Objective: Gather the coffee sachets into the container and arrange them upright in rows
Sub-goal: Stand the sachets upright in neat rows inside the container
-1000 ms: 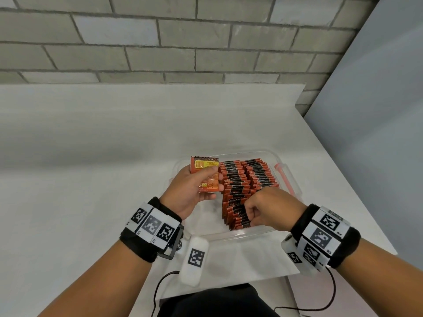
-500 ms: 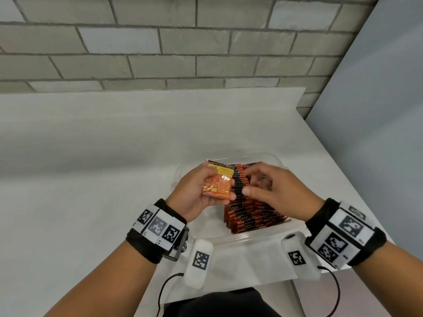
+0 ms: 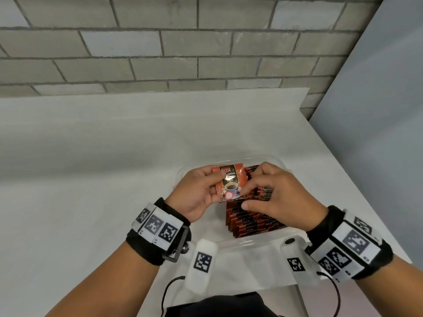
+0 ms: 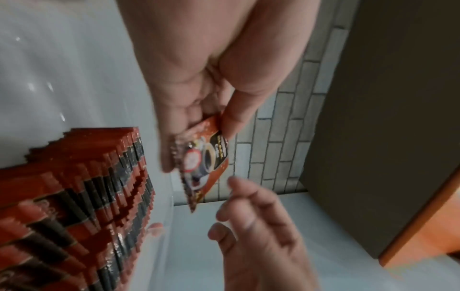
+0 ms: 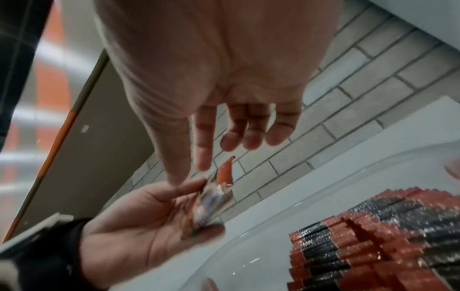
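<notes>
A clear plastic container (image 3: pixel 251 242) sits on the white table, and rows of orange-and-black coffee sachets (image 3: pixel 251 223) stand upright in its right half. My left hand (image 3: pixel 217 181) holds one orange sachet (image 3: pixel 229 184) above the container's left side, thumb on its printed front. My right hand (image 3: pixel 248 195) hovers over the rows with loosely curled fingers, and its index fingertip (image 3: pixel 249 186) reaches the sachet's right edge. In the left wrist view the sachet (image 4: pixel 206 157) is pinched beside the rows (image 4: pixel 87 187). The right wrist view shows the sachet (image 5: pixel 214 198) edge-on just below my right thumb and index finger.
The white table (image 3: pixel 114 179) runs back to a grey brick wall (image 3: pixel 183 53). A grey panel (image 3: pixel 377 110) stands along the table's right edge. A pale sheet (image 3: pixel 247 266) lies in front of the container, near my body. The container's left half (image 5: pixel 261 256) holds no sachets.
My right hand left the near end of the rows and came up to the sachet in my left hand. The left hand turned the sachet so its printed front faces me.
</notes>
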The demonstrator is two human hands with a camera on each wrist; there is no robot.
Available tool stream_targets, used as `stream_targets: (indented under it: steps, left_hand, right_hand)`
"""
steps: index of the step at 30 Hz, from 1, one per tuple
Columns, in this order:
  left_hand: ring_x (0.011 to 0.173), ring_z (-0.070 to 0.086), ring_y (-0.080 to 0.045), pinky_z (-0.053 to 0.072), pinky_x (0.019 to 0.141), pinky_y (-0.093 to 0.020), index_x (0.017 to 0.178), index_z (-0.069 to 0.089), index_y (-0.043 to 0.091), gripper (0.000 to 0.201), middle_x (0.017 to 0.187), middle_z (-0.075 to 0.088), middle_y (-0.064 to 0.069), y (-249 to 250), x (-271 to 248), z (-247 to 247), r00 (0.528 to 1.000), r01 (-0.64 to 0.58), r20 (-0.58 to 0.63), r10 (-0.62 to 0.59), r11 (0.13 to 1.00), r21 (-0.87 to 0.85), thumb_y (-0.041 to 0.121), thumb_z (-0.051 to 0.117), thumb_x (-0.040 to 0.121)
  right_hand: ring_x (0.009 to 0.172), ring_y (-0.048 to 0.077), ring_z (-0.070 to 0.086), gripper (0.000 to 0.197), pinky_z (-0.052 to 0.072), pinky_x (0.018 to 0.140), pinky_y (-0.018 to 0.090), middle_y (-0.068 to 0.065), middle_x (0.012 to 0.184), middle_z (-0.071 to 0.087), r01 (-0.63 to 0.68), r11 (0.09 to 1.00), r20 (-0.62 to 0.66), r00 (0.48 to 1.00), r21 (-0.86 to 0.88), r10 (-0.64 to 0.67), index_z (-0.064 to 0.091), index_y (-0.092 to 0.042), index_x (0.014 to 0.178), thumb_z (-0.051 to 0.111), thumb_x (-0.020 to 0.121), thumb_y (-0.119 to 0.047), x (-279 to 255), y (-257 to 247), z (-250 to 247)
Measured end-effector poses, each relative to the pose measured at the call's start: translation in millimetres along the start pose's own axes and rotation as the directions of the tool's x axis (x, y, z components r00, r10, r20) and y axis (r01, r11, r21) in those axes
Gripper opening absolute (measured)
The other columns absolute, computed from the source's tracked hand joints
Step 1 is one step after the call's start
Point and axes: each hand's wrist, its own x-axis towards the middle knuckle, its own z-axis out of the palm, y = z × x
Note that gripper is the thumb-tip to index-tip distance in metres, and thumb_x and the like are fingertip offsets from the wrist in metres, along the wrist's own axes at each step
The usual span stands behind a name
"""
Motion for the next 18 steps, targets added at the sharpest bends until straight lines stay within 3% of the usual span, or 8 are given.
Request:
stream_targets:
  steps: [3, 6, 9, 12, 15, 18]
  left_hand:
    - [0.075, 0.069, -0.023, 0.058, 0.074, -0.038, 0.11, 0.064, 0.005, 0.02, 0.095, 0.071, -0.014, -1, -1, 5, 1.0, 0.005, 0.02, -0.006, 0.996, 0.09, 0.005, 0.054, 0.093]
    - [0.072, 0.071, -0.023, 0.059, 0.068, -0.037, 0.109, 0.065, 0.01, 0.02, 0.089, 0.071, -0.012, -3, -2, 13, 0.997, 0.007, 0.08, -0.017, 0.993, 0.121, 0.005, 0.054, 0.094]
    - [0.071, 0.071, -0.023, 0.06, 0.065, -0.037, 0.105, 0.066, 0.014, 0.019, 0.088, 0.071, -0.011, -4, -3, 19, 0.995, 0.003, 0.095, -0.02, 0.984, 0.177, 0.006, 0.054, 0.094]
    - [0.076, 0.071, -0.024, 0.059, 0.07, -0.037, 0.103, 0.064, 0.014, 0.012, 0.089, 0.071, -0.01, -4, -5, 22, 0.996, 0.05, 0.058, -0.063, 0.98, 0.195, 0.013, 0.057, 0.094]
    - [0.09, 0.066, -0.021, 0.052, 0.081, -0.036, 0.109, 0.06, 0.015, 0.023, 0.101, 0.068, -0.007, -4, -2, 21, 0.993, 0.107, -0.067, -0.096, 0.979, 0.172, 0.03, 0.058, 0.092]
    - [0.122, 0.047, -0.022, 0.04, 0.102, -0.041, 0.116, 0.052, 0.019, 0.029, 0.129, 0.051, -0.009, -7, 2, 14, 0.963, 0.184, -0.223, -0.151, 0.974, 0.134, 0.035, 0.057, 0.092]
  right_hand:
    - [0.088, 0.001, 0.051, 0.034, 0.037, 0.074, 0.007, -0.011, 0.1, 0.053, -0.028, 1.0, -0.114, 0.993, -0.008, 0.027, 0.064, -0.026, 0.112, 0.074, 0.08, -0.024, 4, -1, -7]
    - [0.085, 0.003, 0.06, 0.039, 0.047, 0.074, 0.012, -0.01, 0.103, 0.061, -0.079, 0.997, -0.056, 0.995, 0.0, 0.079, 0.058, -0.023, 0.125, 0.066, 0.087, -0.022, 10, -2, -7]
    - [0.074, 0.012, 0.067, 0.028, 0.055, 0.074, 0.03, -0.002, 0.087, 0.07, -0.113, 0.992, -0.002, 0.994, 0.051, 0.113, 0.064, -0.022, 0.114, 0.067, 0.087, -0.018, 11, -1, -9]
    - [0.072, 0.014, 0.068, 0.021, 0.056, 0.075, 0.038, -0.001, 0.084, 0.071, -0.145, 0.987, 0.001, 0.989, 0.076, 0.145, 0.067, -0.022, 0.105, 0.068, 0.085, -0.016, 9, 3, -12]
    - [0.078, 0.019, 0.068, 0.015, 0.056, 0.078, 0.035, -0.003, 0.088, 0.07, -0.197, 0.967, 0.024, 0.98, 0.16, 0.196, 0.066, -0.024, 0.093, 0.068, 0.085, -0.011, 2, 7, -16]
    - [0.082, 0.016, 0.068, 0.013, 0.055, 0.078, 0.027, -0.006, 0.088, 0.07, -0.229, 0.966, 0.205, 0.958, 0.119, 0.201, 0.066, -0.023, 0.089, 0.068, 0.085, -0.01, -8, 12, -19]
